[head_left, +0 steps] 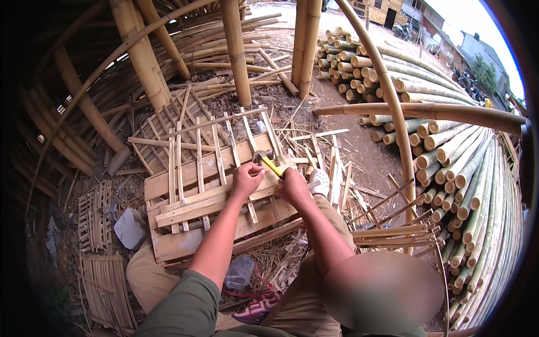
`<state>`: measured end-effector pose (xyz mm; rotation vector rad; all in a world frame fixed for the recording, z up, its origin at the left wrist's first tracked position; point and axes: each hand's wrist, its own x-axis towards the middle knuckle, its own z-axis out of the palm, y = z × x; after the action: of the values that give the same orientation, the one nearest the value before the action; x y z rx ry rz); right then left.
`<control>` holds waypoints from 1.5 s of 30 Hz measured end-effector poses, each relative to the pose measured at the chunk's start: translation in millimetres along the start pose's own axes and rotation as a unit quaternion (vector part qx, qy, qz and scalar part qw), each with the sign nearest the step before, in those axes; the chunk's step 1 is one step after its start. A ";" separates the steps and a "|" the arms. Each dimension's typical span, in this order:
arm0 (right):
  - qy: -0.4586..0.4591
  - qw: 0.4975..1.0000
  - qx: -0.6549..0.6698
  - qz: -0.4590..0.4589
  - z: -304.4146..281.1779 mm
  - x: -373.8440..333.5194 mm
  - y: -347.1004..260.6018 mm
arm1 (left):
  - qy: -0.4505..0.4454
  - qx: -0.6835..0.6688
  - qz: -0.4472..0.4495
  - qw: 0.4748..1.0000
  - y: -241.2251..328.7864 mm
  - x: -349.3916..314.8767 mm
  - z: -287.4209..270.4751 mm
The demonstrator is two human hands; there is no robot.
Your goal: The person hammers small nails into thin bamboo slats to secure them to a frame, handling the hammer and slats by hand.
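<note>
My right hand (294, 187) is wrapped round the yellow handle of a hammer (272, 167). The hammer's dark head points away from me, above the slatted work. Just left of it, my left hand (247, 178) has its fingers pinched together over the slats; whatever they hold is too small to make out. Beneath both hands, a frame of thin bamboo slats (200, 158) lies across a low wooden bench (160, 186). Flat wooden strips (191, 210) run crosswise over the slats on the near side.
Cut bamboo poles (449, 140) are stacked along the right. Thick bamboo posts (236, 50) stand beyond the bench. A pale stone block (130, 228) and slatted panels (106, 286) lie at left. Loose strips (337, 174) and a clear plastic bag (240, 271) litter the ground around my legs.
</note>
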<state>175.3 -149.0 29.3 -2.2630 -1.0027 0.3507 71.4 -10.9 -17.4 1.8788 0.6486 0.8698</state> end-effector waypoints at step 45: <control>-0.077 0.991 -0.109 -0.013 -2.9 -2.3 -9.1 | 0.002 0.008 -0.001 1.000 -0.4 1.7 1.4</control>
<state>169.9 -147.3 37.3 -2.4433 -1.1997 0.4274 73.5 -10.2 -17.6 1.8909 0.6604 0.8694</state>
